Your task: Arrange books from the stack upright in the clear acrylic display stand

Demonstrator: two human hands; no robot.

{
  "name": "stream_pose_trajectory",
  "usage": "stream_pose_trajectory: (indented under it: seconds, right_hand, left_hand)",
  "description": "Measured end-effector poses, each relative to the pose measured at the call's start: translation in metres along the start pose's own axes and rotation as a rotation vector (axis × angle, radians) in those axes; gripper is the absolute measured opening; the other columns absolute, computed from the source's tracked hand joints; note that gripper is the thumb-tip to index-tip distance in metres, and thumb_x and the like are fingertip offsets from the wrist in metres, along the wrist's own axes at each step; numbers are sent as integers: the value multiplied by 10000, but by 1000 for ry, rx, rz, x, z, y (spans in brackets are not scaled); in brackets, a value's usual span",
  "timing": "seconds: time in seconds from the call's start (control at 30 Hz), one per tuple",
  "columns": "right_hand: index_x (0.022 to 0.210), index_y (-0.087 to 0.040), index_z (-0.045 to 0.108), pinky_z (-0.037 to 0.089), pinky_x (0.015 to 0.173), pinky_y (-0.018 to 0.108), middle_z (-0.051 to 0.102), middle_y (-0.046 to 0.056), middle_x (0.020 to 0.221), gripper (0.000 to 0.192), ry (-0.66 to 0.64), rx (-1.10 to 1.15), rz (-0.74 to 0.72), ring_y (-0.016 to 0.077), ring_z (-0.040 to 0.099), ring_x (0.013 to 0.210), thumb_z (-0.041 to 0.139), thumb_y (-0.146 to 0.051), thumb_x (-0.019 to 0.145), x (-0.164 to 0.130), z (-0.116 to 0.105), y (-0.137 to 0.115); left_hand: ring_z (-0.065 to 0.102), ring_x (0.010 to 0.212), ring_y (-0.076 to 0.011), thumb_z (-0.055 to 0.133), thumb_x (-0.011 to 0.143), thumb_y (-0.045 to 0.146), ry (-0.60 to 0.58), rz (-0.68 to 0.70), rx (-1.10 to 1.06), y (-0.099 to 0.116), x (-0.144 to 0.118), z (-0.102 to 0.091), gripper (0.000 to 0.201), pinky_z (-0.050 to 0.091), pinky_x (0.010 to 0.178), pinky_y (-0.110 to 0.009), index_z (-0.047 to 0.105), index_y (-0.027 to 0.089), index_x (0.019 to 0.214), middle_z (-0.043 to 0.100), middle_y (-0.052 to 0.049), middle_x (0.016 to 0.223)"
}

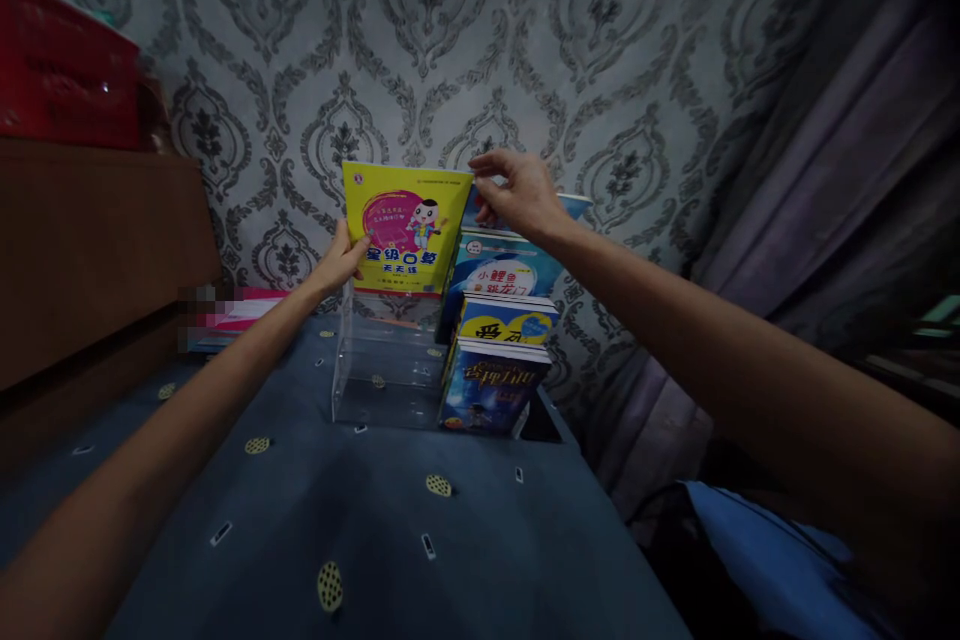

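A yellow workbook (405, 225) with a pink circle and a cartoon child on its cover stands upright at the back of a clear, stepped acrylic book stand (386, 395). My left hand (341, 260) grips its left edge, thumb on the front cover. At its top right corner, my right hand (514, 190) pinches the edge between thumb and fingers. On the stand's right side, several books stand in rising rows: a dark blue book (491, 390) in front, a yellow and blue book (502, 322) behind it, then a teal book (499, 265). The lower left steps hold nothing.
The stand rests on a dark blue patterned tablecloth (390, 520) against a papered wall. Pink-covered books (251, 308) lie flat at the left, beside a brown wooden cabinet (97, 240) with a red box (67, 65) on top. A curtain (750, 220) hangs at the right.
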State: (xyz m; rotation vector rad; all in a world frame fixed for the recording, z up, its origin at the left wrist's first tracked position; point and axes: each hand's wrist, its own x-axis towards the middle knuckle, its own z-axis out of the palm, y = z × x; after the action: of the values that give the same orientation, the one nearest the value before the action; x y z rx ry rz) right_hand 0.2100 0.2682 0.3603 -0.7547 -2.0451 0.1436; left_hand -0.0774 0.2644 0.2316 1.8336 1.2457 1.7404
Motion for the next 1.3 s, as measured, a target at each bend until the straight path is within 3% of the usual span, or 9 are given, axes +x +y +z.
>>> stream_pose_trajectory:
  seconds: [0.5,0.67,0.9,1.13,1.3]
  right_hand:
    - [1222,-237,626,632,512,337,681,115,1230,323,-26,-12,-22,164,702,601,604,-251,901,13,5,0]
    - [1168,-199,629,593,425,322,732,97,939,288,-89,-38,35,167,665,495,643,-263,888,19,6,1]
    - [1152,-203,633,633,509,379,693,32,710,265,-74,-73,73,208,686,519,633,-241,890,21,5,2]
    - [1171,-197,650,648,566,459,727,74,810,281,-14,-122,91,252,718,577,609,-215,894,9,-2,2]
    - [1134,-204,661,652,530,424,741,106,1000,255,7,-60,58,226,720,604,626,-206,882,6,-2,6]
  left_hand:
    - [658,843,-224,631,858,574,15,7,20,4,3,1,534,522,510,-263,445,197,1187,604,-108,1060]
    - [652,774,-188,624,876,531,33,31,-4,0,10,4,490,478,461,-210,457,207,1203,629,-96,1041]
    - [650,780,-173,612,886,442,66,47,-20,-4,16,7,387,502,453,-190,476,206,1161,627,-85,1060]
    - [658,813,-193,607,892,431,81,15,-1,-4,18,9,394,525,464,-214,484,205,1191,629,-94,1089]
    - [674,887,-217,643,889,485,65,19,-46,-4,17,8,423,570,555,-257,506,217,1187,644,-84,1069]
